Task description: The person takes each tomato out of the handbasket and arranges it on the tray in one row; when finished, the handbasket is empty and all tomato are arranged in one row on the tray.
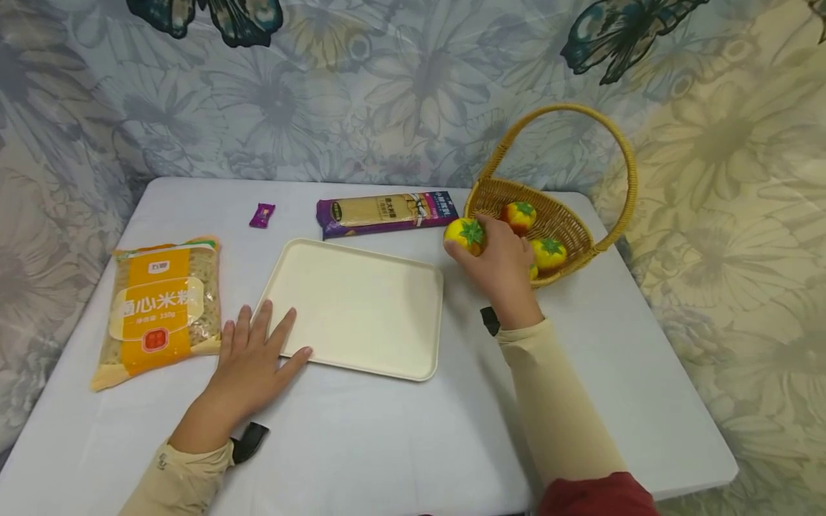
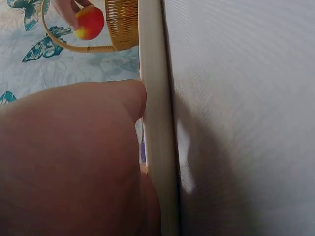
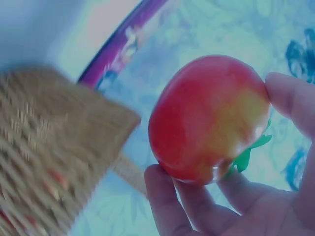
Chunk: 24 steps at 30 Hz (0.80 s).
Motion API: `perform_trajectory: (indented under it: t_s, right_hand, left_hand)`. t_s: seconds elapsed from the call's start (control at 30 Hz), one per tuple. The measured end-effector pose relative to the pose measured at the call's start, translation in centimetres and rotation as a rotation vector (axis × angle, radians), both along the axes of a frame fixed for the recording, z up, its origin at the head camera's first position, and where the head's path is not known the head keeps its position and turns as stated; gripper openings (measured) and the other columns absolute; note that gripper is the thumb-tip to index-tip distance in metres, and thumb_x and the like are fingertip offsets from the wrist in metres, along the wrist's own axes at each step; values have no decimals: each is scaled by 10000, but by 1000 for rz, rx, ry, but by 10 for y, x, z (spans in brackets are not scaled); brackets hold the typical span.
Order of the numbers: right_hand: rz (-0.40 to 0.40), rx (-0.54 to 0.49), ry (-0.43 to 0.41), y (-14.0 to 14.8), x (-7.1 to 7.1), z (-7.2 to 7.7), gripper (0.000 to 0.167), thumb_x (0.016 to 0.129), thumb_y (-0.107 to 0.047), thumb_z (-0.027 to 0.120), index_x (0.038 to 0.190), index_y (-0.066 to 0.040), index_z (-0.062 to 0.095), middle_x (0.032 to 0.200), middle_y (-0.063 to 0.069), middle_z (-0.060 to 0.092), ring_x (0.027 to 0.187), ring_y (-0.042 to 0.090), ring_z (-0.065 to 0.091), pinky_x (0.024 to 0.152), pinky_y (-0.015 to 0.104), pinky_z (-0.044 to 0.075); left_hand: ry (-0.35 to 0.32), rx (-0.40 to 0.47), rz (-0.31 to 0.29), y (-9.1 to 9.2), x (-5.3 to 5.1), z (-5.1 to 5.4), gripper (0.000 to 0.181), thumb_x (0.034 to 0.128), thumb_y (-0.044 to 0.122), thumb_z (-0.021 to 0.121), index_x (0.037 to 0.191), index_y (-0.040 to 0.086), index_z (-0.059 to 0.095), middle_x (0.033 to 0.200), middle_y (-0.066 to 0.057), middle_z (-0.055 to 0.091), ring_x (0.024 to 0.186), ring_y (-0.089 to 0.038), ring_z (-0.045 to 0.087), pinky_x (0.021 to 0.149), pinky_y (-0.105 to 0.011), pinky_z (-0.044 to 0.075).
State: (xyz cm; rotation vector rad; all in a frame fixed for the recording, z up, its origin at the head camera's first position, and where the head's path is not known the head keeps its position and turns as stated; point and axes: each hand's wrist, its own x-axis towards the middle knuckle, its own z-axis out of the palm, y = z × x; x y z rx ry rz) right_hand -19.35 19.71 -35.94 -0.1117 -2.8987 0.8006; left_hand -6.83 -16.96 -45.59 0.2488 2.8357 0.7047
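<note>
closest to the head camera, beige sleeves [image 1: 561,401] stretched over a white-covered table [image 1: 387,444]. the left hand [image 1: 252,365] lay with fingers spread across the near left corner of a cream tray [image 1: 361,308], gripping nothing. the right hand [image 1: 500,261] held a yellow-and-red fruit [image 1: 462,233] with a green leafy top just beside the left rim of a wicker basket [image 1: 574,229], where more fruits [image 1: 548,252] sat inside. a long purple packet [image 1: 387,213] lay behind the tray, a small purple candy [image 1: 262,215] farther left, and an orange bag [image 1: 158,308] left of the left hand.

from the left wrist, the left hand loomed against the tray's pale edge; beyond it, the right hand's fingers held the fruit higher than the basket's woven wall.

from the right wrist, the fruit's red side filled the middle, pinched between thumb and fingertips, apart from the basket, whose wall was blurred.
</note>
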Motion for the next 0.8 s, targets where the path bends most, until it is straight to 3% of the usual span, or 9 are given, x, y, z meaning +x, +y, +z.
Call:
perform_trajectory:
  t_s: [0.2, 0.43, 0.6, 0.8]
  right_hand:
    - [72, 9, -23, -18, 14, -17, 784, 947, -518, 764, 1556, -89, 520, 1540, 142, 551, 1423, 352, 465, 1205, 665, 123]
    - [112, 40, -74, -30, 26, -35, 748, 940, -492, 775, 1523, -79, 552, 1491, 146, 587, 1374, 360, 507, 1200, 641, 152]
    - [133, 41, -103, -35, 30, -43, 752, 938, -483, 774, 1518, -62, 550, 1484, 165, 584, 1337, 369, 528, 1160, 631, 262]
    - [160, -12, -160, -36, 32, -52, 771, 931, -462, 783, 1522, -35, 533, 1484, 190, 564, 1293, 362, 532, 1142, 534, 411]
  left_hand:
    - [8, -5, -1, 1, -1, -1, 820, 1070, 572, 517, 1678, 74, 285, 1724, -318, 12, 1558, -556, -114, 1204, -661, -165]
    - [8, -3, -2, 0, 0, -1, 816, 1069, 559, 529, 1675, 67, 288, 1723, -320, 14, 1559, -555, -114, 1203, -662, -167]
    - [7, -3, -2, 0, 0, -2, 821, 1069, 568, 520, 1676, 67, 285, 1723, -321, 12, 1559, -553, -116, 1201, -655, -181]
    - [13, -3, -4, -1, -2, -4, 829, 1067, 584, 513, 1677, 72, 283, 1724, -318, 14, 1560, -552, -120, 1201, -648, -189]
